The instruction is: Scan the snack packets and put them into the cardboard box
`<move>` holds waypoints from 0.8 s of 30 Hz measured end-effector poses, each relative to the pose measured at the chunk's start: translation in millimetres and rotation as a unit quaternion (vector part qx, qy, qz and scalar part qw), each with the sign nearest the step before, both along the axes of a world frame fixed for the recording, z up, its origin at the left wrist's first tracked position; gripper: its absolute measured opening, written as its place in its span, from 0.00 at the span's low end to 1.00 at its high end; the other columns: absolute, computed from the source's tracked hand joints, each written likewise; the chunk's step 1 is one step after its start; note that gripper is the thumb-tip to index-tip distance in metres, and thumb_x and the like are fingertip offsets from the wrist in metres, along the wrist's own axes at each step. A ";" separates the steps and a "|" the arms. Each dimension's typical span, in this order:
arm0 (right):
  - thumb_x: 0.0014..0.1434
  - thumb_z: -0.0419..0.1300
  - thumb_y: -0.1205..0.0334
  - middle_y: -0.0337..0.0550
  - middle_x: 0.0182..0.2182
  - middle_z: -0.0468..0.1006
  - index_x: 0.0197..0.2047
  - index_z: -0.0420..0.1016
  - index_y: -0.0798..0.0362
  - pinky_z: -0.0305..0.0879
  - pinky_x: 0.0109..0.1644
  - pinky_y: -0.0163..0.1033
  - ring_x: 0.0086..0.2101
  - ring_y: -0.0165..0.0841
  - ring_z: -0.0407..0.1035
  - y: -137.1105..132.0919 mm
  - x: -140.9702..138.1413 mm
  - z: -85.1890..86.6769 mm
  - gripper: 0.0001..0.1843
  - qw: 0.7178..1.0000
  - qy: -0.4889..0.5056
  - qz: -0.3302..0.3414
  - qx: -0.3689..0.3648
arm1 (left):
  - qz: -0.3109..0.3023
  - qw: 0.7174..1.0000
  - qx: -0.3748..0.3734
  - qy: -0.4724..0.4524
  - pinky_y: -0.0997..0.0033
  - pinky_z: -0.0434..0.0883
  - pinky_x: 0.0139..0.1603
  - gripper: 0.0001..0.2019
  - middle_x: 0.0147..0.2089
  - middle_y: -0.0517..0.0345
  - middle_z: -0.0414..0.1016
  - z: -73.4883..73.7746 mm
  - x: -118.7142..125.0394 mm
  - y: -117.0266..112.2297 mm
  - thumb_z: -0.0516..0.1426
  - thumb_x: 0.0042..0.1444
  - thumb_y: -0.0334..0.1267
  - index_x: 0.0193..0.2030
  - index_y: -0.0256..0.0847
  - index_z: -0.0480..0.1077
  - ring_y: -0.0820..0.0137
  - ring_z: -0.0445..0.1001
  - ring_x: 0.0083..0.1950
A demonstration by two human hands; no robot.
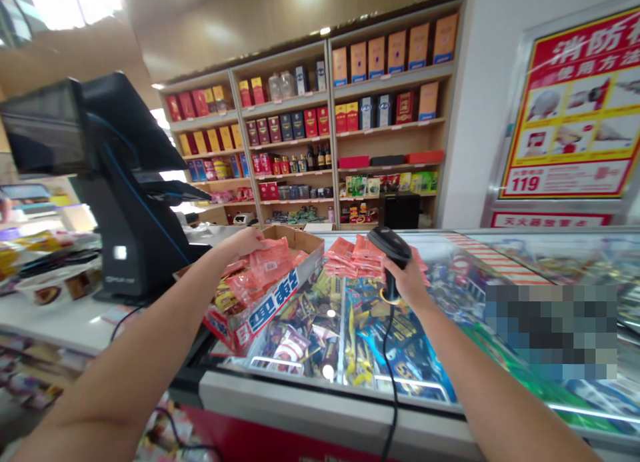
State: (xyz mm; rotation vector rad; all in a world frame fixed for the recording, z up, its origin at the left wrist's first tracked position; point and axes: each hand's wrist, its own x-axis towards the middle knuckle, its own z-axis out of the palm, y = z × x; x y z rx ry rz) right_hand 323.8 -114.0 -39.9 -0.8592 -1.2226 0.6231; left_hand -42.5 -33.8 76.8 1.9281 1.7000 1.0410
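Note:
My right hand (pixel 404 279) is wrapped round the handle of a black barcode scanner (pixel 387 245), whose cable hangs down over the counter's front. Stacks of orange-pink packets (pixel 345 259) lie on the glass just behind the scanner. To the left, my left hand (pixel 247 242) reaches over an open cardboard box (pixel 273 302), its fingers closed on the upper edge of an orange-pink packet (pixel 270 261). More such packets fill the box, with some yellow wrappers at its near left end.
Under the glass lid, a freezer (pixel 300 395) holds many wrapped goods. A black checkout terminal (pixel 130 195) stands left of the box on a white counter (pixel 55 322). Shelves (pixel 287 145) of boxed goods line the back wall. A red and yellow poster (pixel 575 115) hangs right.

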 end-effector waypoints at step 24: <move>0.47 0.71 0.52 0.34 0.15 0.70 0.33 0.73 0.53 0.58 0.18 0.33 0.14 0.29 0.63 -9.3 7.8 7.3 0.16 0.929 -0.293 0.190 -0.125 | -0.131 0.906 0.078 -0.394 0.78 0.59 0.25 0.09 0.21 0.66 0.66 -145.4 132.0 31.0 0.62 0.47 0.36 0.26 0.40 0.64 0.76 0.64 0.22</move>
